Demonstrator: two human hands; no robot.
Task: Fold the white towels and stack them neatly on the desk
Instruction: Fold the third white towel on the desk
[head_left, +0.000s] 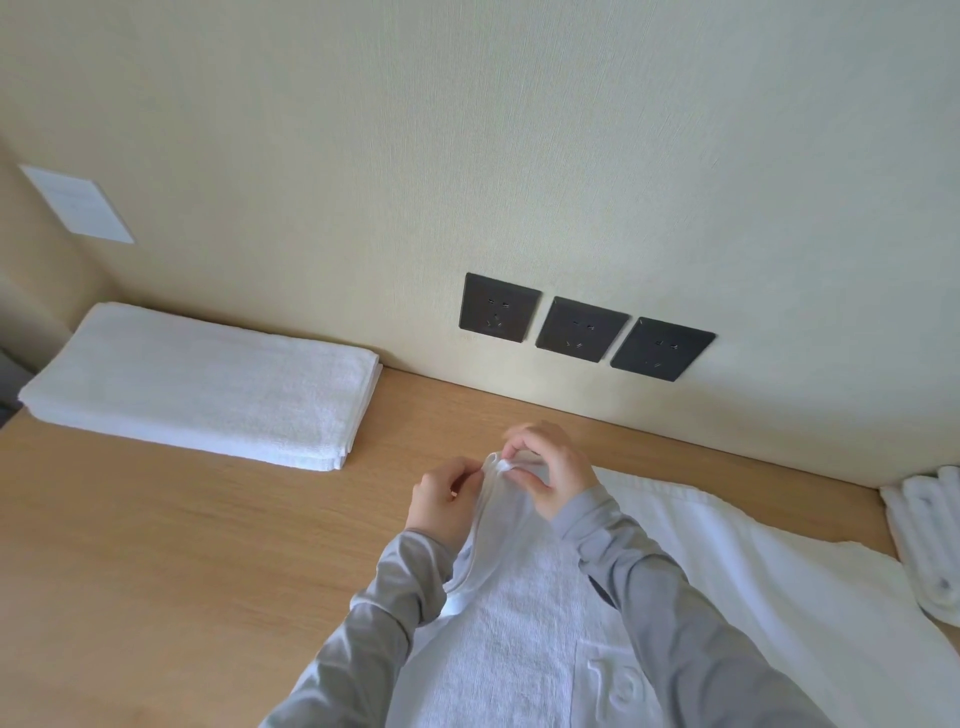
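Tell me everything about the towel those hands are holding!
The towel is white, soft-looking terry cloth with a smooth hemmed border. It lies unfolded on the wooden desk. Its far corner is lifted and bunched, pinched by the left hand and right hand. Grey sleeves rest on it.

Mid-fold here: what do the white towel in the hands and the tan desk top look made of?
The white towel looks like cotton terry, matte, judging by its nubby pile and flat woven hem band. The tan desk top is wood-look, perhaps laminate or veneer: fine straight grain, smooth low sheen.
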